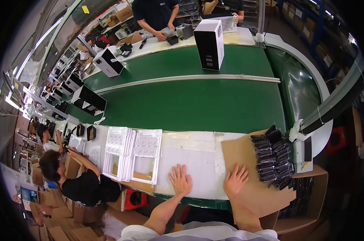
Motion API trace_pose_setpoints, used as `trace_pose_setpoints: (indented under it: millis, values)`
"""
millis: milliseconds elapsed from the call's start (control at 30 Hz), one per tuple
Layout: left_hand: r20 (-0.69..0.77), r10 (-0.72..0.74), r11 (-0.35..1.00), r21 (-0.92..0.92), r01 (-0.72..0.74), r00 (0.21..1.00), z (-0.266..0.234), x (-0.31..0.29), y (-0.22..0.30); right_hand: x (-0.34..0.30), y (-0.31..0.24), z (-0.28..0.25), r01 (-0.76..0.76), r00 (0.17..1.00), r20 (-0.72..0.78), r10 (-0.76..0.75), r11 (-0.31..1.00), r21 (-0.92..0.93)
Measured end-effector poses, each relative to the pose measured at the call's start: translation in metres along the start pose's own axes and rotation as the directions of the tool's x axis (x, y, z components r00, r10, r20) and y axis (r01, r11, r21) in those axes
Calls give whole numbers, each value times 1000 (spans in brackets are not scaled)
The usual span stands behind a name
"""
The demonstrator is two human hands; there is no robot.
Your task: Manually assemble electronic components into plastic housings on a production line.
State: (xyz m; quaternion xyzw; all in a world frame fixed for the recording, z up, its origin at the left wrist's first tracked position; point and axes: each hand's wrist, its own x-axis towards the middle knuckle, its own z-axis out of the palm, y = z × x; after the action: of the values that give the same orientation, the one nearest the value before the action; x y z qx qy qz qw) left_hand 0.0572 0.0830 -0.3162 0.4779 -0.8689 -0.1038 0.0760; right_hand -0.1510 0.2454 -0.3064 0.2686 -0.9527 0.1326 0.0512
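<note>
My left hand lies flat on the white work surface, its fingers spread and nothing in it. My right hand rests with fingers apart on the left part of a brown cardboard sheet, also holding nothing. Left of my left hand stands a row of white plastic frames, each with a honeycomb-patterned panel and a rectangular opening. To the right of my right hand, a pile of black parts in clear plastic wrap lies on the cardboard.
Beyond the bench runs a green conveyor belt split by a pale rail. White-and-black box-shaped units stand on it. An open carton with black parts is at lower right. A co-worker sits at left; others work across the belt.
</note>
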Motion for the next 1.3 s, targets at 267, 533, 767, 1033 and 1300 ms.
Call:
trace_pose_setpoints:
  millis: [267, 533, 767, 1033, 1300]
  values:
    - [13, 10, 1000, -6, -10, 1000, -1, -6, -2, -3, -2, -8, -13, 1000, 7, 12, 1000, 24]
    - [9, 29, 999, 16, -29, 1000, -2, -4, -2, -2, -3, -6, -22, 999, 40, 21, 999, 29]
    - [11, 27, 1000, 1, -27, 1000, -3, 2, 3, 0, 0, -3, -34, 999, -12, 34, 999, 20]
    - [20, -3, 999, 40, 2, 1000, -2, -3, -1, -3, -1, -3, -18, 1000, 11, 18, 999, 32]
    - [21, -7, 1000, 26, 7, 1000, 0, -6, -4, -1, -2, -8, -50, 999, 23, 49, 996, 67]
